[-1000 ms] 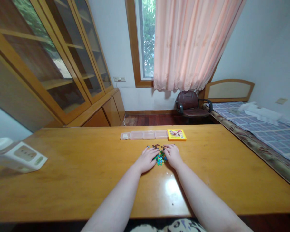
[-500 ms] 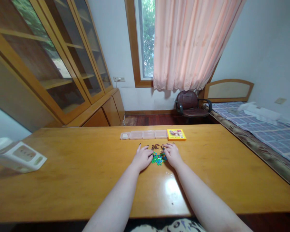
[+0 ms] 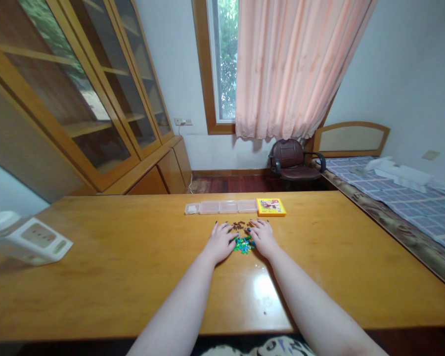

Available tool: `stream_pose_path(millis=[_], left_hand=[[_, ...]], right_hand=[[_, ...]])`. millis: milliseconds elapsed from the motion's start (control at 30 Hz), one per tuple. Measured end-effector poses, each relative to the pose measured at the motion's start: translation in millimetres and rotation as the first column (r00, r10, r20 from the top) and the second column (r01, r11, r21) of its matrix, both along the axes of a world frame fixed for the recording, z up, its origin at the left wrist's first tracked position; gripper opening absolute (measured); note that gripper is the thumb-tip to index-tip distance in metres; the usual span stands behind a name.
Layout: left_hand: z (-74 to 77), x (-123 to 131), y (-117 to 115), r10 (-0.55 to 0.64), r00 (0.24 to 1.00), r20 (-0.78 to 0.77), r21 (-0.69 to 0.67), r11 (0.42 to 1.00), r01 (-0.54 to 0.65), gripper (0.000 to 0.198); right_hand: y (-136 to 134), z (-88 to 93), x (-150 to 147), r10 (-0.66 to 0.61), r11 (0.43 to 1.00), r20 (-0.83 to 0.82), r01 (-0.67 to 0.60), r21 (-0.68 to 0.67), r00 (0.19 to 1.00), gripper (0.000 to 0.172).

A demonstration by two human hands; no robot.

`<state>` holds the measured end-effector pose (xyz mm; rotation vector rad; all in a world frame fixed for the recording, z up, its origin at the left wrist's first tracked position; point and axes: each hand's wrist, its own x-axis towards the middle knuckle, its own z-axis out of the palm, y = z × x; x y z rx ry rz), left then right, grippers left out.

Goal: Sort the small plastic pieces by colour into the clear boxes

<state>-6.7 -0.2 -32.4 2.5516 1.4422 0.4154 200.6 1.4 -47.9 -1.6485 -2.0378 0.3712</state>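
A small heap of green, blue and yellow pieces [image 3: 244, 245], probably toy bricks, lies on the wooden table [image 3: 133, 277] between my hands. Just beyond it is a cluster of small brown pieces [image 3: 239, 225]. My left hand [image 3: 220, 242] rests palm down at the heap's left edge, fingers spread, thumb side against the pieces. On the other side my right hand [image 3: 264, 238] lies with fingers apart, its fingertips at the right edge of the heap and close to the brown pieces. Neither hand shows anything gripped, though the undersides of the fingers are hidden.
Behind the pieces stands a row of clear plastic trays [image 3: 228, 206], with a yellow box [image 3: 271, 207] at its right end. A white carton-like container [image 3: 33, 240] is at the table's left. Beyond the table are a chair [image 3: 291, 158] and a bed [image 3: 404, 188].
Both hands have shifted very slightly at the heap, with small finger movements. The coloured pieces sit a little closer together; the trays and box stay put.
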Motion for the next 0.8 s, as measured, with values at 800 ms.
stream_pose_path(millis=[800], left_hand=[[8.7,-1.3,-2.5,-0.063,0.992,0.106,0.043,0.997,0.059,0.030]], right_hand=[[-0.9,2.4,0.7,-0.095,0.994,-0.044,0.097,0.051,0.995,0.036]])
